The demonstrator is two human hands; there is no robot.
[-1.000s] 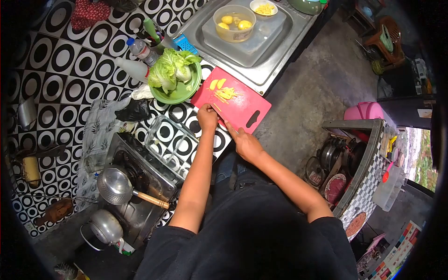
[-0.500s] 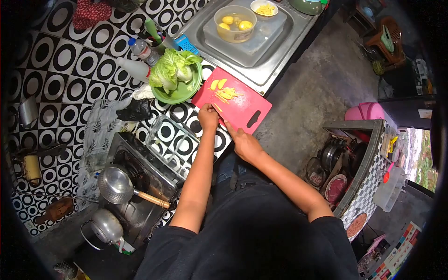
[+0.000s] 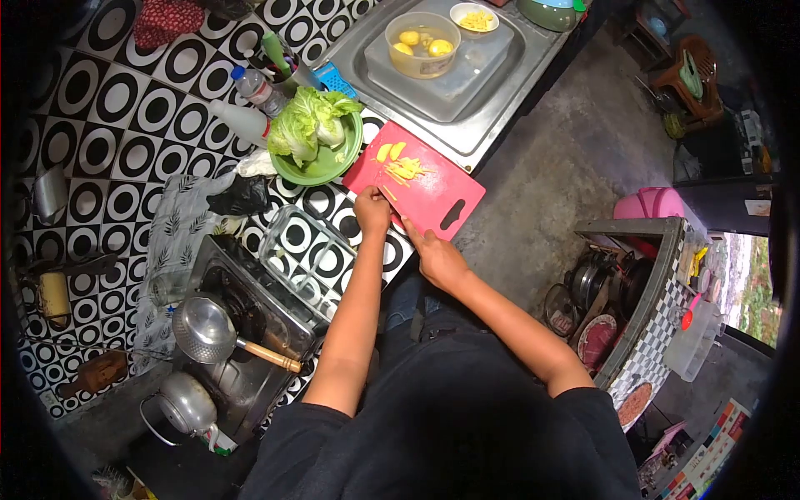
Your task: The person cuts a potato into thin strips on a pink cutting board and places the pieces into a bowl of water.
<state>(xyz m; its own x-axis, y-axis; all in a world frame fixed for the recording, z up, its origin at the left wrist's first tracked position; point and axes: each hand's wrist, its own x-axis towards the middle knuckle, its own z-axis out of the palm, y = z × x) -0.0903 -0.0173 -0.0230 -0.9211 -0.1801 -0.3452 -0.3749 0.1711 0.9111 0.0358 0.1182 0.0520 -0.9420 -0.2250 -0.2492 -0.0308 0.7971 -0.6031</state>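
On the near left part of a red cutting board (image 3: 433, 196), my left hand (image 3: 372, 210) is closed, its fingertips pressed down beside a thin yellow potato strip (image 3: 389, 193). My right hand (image 3: 439, 258) is closed at the board's near edge, forefinger stretched forward, around a knife that is almost wholly hidden. A small heap of cut potato strips (image 3: 406, 169) lies farther up the board, with potato slices (image 3: 390, 152) just beyond it. Left of the board, a green bowl (image 3: 321, 173) holds leafy cabbage (image 3: 305, 125).
Peeled potatoes sit in a clear tub (image 3: 422, 67) of water at the sink (image 3: 467, 137), near a small white bowl (image 3: 473, 27) of yellow pieces. A glass dish (image 3: 287, 271) is left of my forearms. The stove bears a strainer ladle (image 3: 206, 331) and a kettle (image 3: 185, 402).
The view has shifted very slightly. Both hands keep nearly the same place on the board, and the potato pieces lie as before.
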